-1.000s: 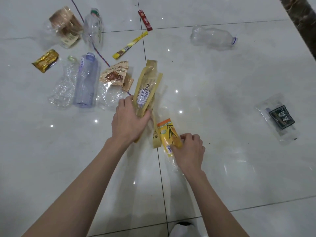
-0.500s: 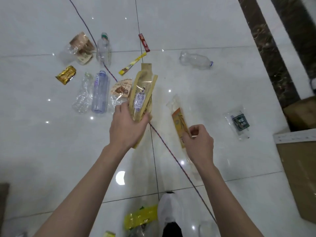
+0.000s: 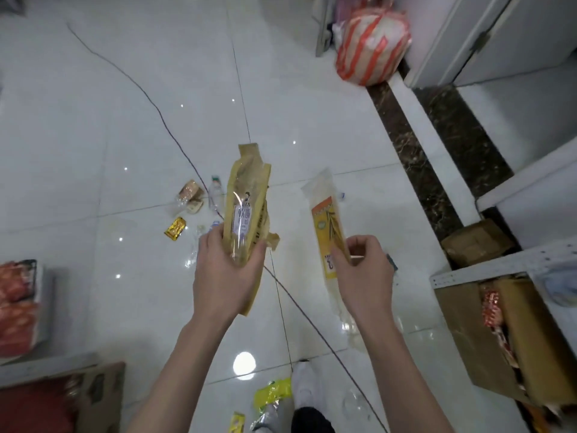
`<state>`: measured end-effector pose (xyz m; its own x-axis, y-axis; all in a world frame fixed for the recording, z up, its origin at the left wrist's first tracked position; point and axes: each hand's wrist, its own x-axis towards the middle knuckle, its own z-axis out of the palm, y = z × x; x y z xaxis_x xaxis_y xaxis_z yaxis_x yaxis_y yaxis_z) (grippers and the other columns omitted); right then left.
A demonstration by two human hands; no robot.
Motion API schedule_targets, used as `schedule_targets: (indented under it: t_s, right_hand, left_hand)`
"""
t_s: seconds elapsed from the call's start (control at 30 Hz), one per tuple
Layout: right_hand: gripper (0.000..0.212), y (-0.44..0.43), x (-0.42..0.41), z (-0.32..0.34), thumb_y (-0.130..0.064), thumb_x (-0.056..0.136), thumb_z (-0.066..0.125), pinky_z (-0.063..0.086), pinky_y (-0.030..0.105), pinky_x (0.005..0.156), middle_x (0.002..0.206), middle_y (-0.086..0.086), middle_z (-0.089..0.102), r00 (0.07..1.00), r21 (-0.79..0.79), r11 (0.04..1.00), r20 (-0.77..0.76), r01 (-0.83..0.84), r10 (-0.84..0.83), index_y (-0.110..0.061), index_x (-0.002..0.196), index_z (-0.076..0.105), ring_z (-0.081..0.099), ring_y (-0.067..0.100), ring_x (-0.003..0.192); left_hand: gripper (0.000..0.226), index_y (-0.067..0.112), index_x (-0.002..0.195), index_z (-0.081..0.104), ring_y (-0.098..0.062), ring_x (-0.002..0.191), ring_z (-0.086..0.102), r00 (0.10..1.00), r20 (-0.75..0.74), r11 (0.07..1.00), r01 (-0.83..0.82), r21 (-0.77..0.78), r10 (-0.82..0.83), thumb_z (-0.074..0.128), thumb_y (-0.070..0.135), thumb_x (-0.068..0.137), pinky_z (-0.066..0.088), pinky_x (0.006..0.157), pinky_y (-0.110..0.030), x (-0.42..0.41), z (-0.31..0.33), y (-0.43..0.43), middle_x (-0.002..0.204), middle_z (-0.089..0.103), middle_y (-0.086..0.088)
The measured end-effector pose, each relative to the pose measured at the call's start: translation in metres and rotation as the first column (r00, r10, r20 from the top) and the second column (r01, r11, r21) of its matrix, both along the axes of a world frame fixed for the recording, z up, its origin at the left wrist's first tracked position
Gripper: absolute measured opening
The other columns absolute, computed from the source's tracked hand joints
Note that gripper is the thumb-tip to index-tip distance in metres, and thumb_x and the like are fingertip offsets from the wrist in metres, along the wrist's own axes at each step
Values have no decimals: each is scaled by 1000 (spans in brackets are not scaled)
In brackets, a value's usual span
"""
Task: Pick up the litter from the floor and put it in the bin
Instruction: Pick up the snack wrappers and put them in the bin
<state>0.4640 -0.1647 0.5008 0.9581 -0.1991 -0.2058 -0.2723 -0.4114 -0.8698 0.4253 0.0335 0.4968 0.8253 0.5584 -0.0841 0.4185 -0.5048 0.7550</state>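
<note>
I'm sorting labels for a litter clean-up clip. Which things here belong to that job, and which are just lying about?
Job: left hand holding tan wrapper; right hand pinching orange wrapper; gold wrapper, clear bottle and yellow wrapper on the floor; open cardboard box, possibly the bin.
Lying about: striped bag, dark cable, small closed box, red packs.

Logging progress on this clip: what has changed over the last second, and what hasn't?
The left hand lifted the tan wrapper off the floor; the right hand lifted the orange wrapper. Both grips stayed, and the gold wrapper stayed on the floor.
</note>
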Motion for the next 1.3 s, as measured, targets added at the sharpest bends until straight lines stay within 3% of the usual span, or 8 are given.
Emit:
schedule_targets:
  t_s: [0.13, 0.3, 0.5, 0.6, 0.73, 0.93, 1.17, 1.3]
  right_hand:
    - [18, -15, -21, 79, -25, 86, 74, 42, 5, 56, 81, -15, 64, 997, 55, 997, 34, 61, -63, -30, 86, 56, 60, -9, 73]
    - [17, -33, -69, 132, -24, 86, 74, 43, 9, 57, 83, -14, 65, 989, 96, 986, 44, 139, -144, -29, 87, 57, 60, -8, 74]
    - [18, -62, -148, 151, -25, 87, 74, 43, 6, 57, 81, -15, 64, 950, 95, 952, 92, 289, -298, -29, 86, 57, 60, -10, 74]
    - [16, -83, -187, 150, -24, 87, 74, 41, 4, 55, 79, -14, 64, 916, 86, 919, 85, 384, -391, -26, 86, 58, 59, -11, 71]
    - [14, -119, -249, 146, -25, 86, 74, 42, 6, 56, 80, -13, 66, 868, 77, 867, 33, 493, -496, -22, 90, 61, 60, -7, 71]
    - [15, -195, -335, 141, -27, 87, 73, 45, 11, 59, 81, -16, 64, 730, 41, 730, 5, 682, -683, -28, 89, 59, 59, -9, 76]
    - [14, -299, -456, 110, -29, 88, 72, 44, 11, 57, 84, -13, 64, 507, 39, 507, -20, 861, -861, -27, 90, 59, 58, -8, 76]
    - [16, -361, -539, 84, -30, 88, 73, 46, 15, 59, 82, -15, 64, 387, 2, 388, -54, 922, -920, -30, 87, 56, 59, -8, 76]
  left_hand:
    - [55, 38, 112, 51, -7, 96, 54, 999, 36, 1000, 15, -15, -15, 61, 72, 69, 45, 72, -30, -17, 76, -7, 106, 50, 16]
    - [62, 32, 117, 54, -10, 97, 57, 997, 36, 998, 64, -30, -63, 63, 70, 68, 50, 75, -33, -54, 127, -22, 110, 55, 10]
    - [30, 46, 91, 51, 3, 80, 58, 961, 104, 961, 264, -84, -255, 66, 61, 70, 37, 55, -11, -101, 154, -66, 89, 58, 17]
    - [23, 57, 84, 51, 4, 77, 61, 928, 132, 929, 360, -81, -348, 70, 54, 71, 40, 52, -16, -123, 159, -94, 88, 61, 26]
    - [26, 56, 86, 51, 4, 80, 61, 885, 106, 876, 465, -129, -454, 68, 60, 67, 43, 59, -21, -161, 151, -136, 90, 64, 15]
    - [42, 47, 99, 48, -6, 96, 58, 765, 42, 754, 641, -146, -643, 66, 66, 67, 44, 70, -26, -207, 139, -226, 109, 57, 12]
    - [32, 74, 85, 45, 24, 80, 53, 529, 82, 513, 844, -157, -845, 67, 60, 67, 38, 55, -5, -294, 126, -366, 91, 54, 44]
    - [29, 67, 87, 47, 12, 86, 57, 431, 13, 419, 885, -204, -902, 67, 67, 66, 44, 68, -18, -360, 86, -445, 95, 60, 26]
